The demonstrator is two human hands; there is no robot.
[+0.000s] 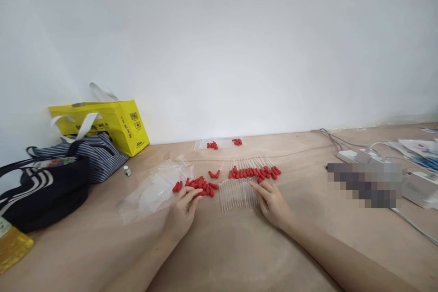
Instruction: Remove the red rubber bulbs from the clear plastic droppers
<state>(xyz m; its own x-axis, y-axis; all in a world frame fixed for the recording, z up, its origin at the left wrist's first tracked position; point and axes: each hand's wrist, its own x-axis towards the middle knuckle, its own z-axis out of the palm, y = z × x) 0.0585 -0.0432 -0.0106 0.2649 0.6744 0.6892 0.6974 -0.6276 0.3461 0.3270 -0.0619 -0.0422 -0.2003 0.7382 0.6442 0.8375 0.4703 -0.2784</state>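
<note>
mid-frame, a row of bulb-capped tubes (251, 172) looks done, while bare tubes (236, 195) just below and loose red bulbs (204, 186) left of centre remain unjoined, the left hand (181, 212) at those bulbs, the right hand (275, 205) at the bare tubes, whether either grip pinches anything unclear.

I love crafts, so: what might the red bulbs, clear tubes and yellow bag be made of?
Red bulbs: probably rubber, matte and evenly coloured. Clear tubes: smooth glass or plastic; transparency fits both. Yellow bag: perhaps laminated fabric or paper, smooth and crisp-edged.

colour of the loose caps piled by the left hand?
Red; the caps show in the head view, the only one here.
</note>
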